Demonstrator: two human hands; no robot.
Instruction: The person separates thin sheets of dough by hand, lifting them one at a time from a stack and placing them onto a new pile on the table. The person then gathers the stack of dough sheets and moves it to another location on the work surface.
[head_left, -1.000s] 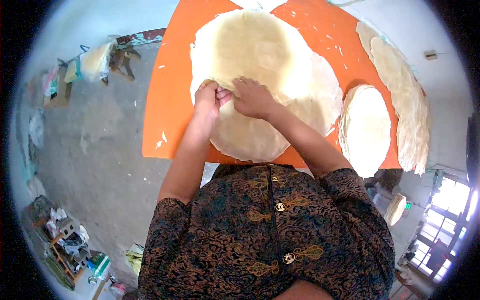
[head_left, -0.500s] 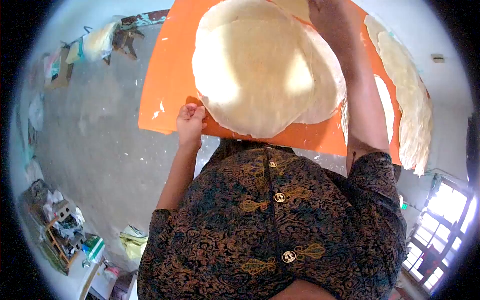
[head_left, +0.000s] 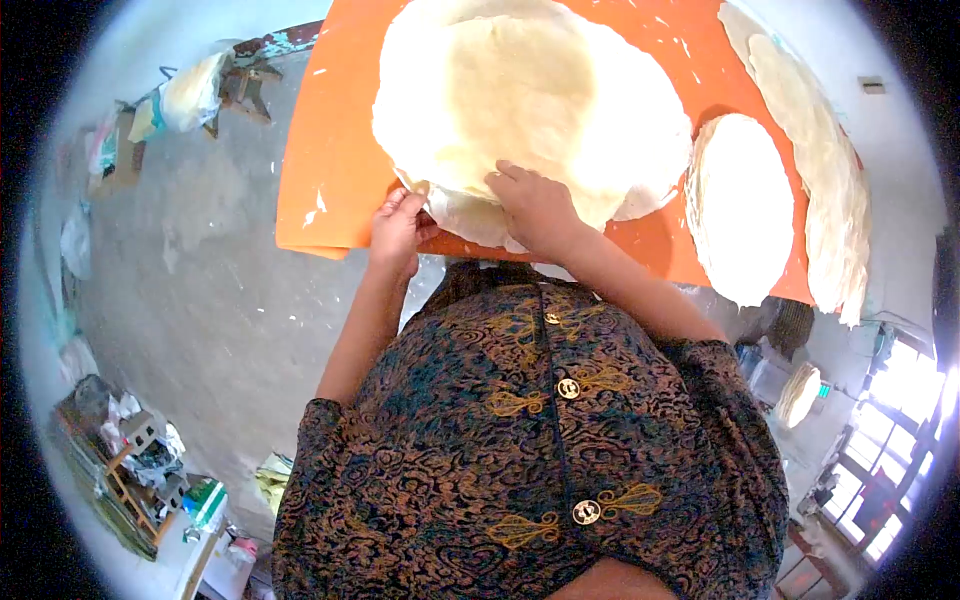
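A wide, pale, thin round flatbread sheet (head_left: pixel 520 85) lies over others on the orange table. My left hand (head_left: pixel 398 230) is closed at its near left edge, thumb and fingers pinching the rim. Farther right along the near side, my right hand (head_left: pixel 540 212) rests with bent fingers on the sheet, closed on its edge; the fingertips are partly hidden. Between my hands the near edge looks slightly raised, with another pale layer showing below it. Strong light washes out the sheet's sides.
An orange tabletop (head_left: pixel 325 170) carries the sheets. To the right lies an oval-looking stack of pale sheets (head_left: pixel 742 210), and beyond it a long draped pile (head_left: pixel 815 170) hangs over the table's edge. Grey floor (head_left: pixel 190 240) spreads left, with a wooden stool (head_left: pixel 248 92) at the back.
My right hand has come back from the table's far side to the sheet's near edge. My left hand has shifted slightly right onto the rim. The stack at the right is now uncovered.
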